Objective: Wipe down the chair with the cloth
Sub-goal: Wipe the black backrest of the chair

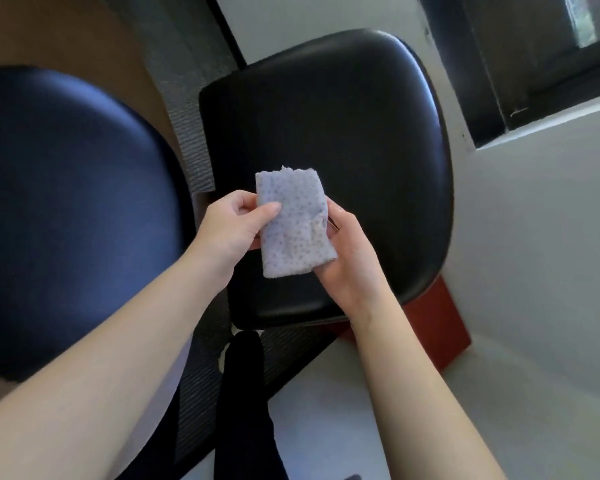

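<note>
A folded pale blue-grey cloth (293, 221) with small dots is held above the black padded chair seat (343, 112). My left hand (231, 230) pinches its left edge, thumb on top. My right hand (347, 254) grips its right side and lower corner, fingers curled underneath. The cloth hangs in the air over the seat's near half, not touching it.
A second black chair seat (66, 209) fills the left side. A dark mesh chair back (187, 133) runs between the two seats. A red-brown box (447, 323) sits on the pale floor under the seat's right edge. A dark window frame (534, 81) is at upper right.
</note>
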Tool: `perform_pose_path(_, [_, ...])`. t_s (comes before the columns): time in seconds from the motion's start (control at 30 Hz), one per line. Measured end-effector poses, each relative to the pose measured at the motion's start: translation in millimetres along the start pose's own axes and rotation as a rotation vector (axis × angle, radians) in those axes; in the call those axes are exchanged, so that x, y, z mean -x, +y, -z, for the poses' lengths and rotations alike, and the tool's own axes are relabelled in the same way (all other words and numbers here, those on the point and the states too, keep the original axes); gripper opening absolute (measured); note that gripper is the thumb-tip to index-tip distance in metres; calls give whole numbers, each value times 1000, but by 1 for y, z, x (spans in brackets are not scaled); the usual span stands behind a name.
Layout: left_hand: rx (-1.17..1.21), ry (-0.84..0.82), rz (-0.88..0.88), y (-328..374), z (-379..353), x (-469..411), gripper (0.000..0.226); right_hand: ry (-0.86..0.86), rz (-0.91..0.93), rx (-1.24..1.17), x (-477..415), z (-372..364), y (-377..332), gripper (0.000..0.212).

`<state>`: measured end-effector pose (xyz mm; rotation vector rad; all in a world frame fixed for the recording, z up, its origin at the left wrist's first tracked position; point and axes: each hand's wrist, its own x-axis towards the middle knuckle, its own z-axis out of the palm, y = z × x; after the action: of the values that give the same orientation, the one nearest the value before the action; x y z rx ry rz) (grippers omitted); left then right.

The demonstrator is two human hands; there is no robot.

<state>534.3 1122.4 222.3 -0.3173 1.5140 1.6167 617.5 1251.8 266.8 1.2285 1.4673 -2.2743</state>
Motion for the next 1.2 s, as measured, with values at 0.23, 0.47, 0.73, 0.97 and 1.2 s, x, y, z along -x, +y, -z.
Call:
perform_pose_path(0.23, [-180, -222, -79, 10, -35, 11, 11, 59, 135, -81, 39, 23, 23, 47])
perform_pose_path(0.47, [-333, -406, -143, -4, -94, 36, 10, 363, 253, -293, 96, 74, 52, 21])
perform_pose_path(0.73, [-905, -319, -683, -37, -165, 25, 50, 990, 477, -309, 114, 141, 95, 28])
perform_pose_path(0.97, [-1318, -293, -969, -61, -182, -3, 62, 871, 394, -322, 62, 119, 120, 38])
perform_pose_path(1.2, [-1444, -313, -1013, -62, -172, -14, 57, 636, 604, -454, 44, 127, 88, 40])
